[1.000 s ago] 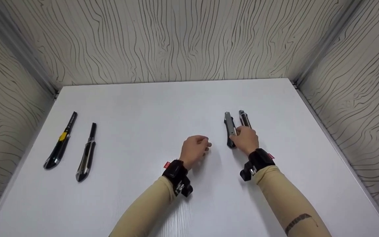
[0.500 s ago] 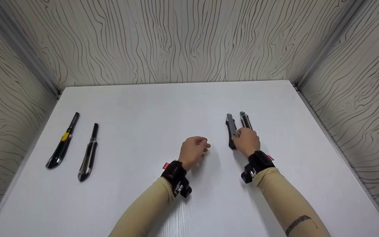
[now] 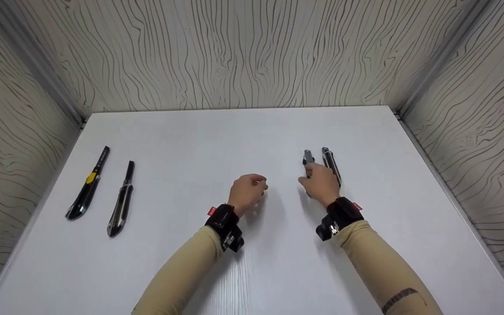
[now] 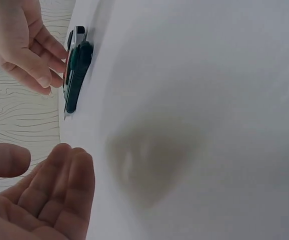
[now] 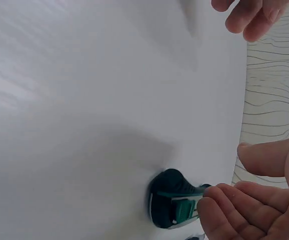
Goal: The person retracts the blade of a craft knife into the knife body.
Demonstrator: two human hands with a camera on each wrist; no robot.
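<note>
My right hand (image 3: 322,181) is over a utility knife with a grey top and dark body (image 3: 308,156) on the white table, hiding much of it. In the right wrist view its thumb stands apart from the fingers, which are beside the knife (image 5: 167,202); they grip nothing. Just right of it lies a second, slimmer utility knife (image 3: 331,165), partly behind the hand. My left hand (image 3: 247,192) hovers over the middle of the table. Its fingers (image 4: 82,185) are loosely bent, with nothing between them and the thumb.
Two more utility knives lie at the left of the table (image 3: 199,144): a black one with a yellow slider (image 3: 86,188) and a dark, silver-edged one (image 3: 121,205). Wood-patterned panels (image 3: 243,52) rise at the back and both sides.
My right hand has let go of the grey-topped knife: its thumb has spread away and the hand has shifted left over it. The left hand has moved slightly left, fingers looser.
</note>
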